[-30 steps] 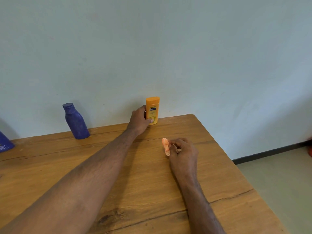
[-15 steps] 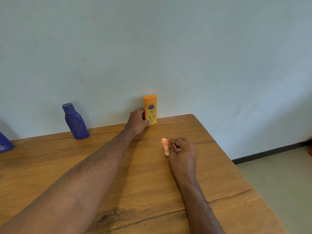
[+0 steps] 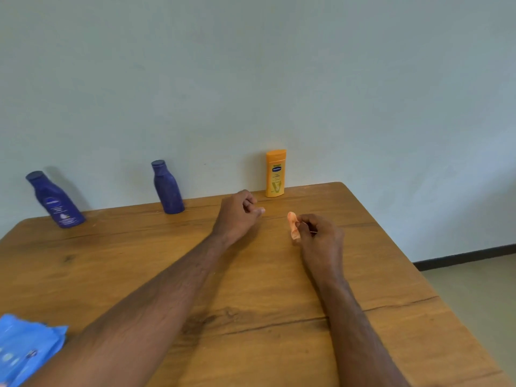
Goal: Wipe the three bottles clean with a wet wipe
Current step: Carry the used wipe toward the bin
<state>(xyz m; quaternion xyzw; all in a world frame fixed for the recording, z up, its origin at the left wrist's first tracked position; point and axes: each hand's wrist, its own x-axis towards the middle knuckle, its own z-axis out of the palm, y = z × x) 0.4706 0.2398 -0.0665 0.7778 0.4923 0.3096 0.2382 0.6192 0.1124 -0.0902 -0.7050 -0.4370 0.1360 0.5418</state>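
Far left, at the near table edge, lies a blue pack (image 3: 26, 350), probably the wipe supply, partly cut off by the frame. Along the back edge of the table (image 3: 251, 317), against the wall (image 3: 251, 79), stand three bottles in a spaced row:

1. Labelled blue bottle (image 3: 57, 201), label facing forward.
2. Plain blue bottle (image 3: 167, 188), well apart from the first.
3. Orange bottle (image 3: 276, 173), upright, touching or just beside the wall.

The row at the wall keeps the work area in front free for the arms.

The left hand (image 3: 237, 215) is low over the table, near the orange bottle but apart from it. Its fingers are loosely curled and hold nothing; the hand is judged idle and free to fetch a bottle.

The right hand (image 3: 321, 238) pinches a small bunched orange-pink wipe (image 3: 293, 226) between thumb and fingertips, the wipe standing out toward the left hand. The bunched form gives a compact pad for rubbing.

No bottle is in hand or in contact with the wipe. Which bottles are already clean cannot be told from surface appearance
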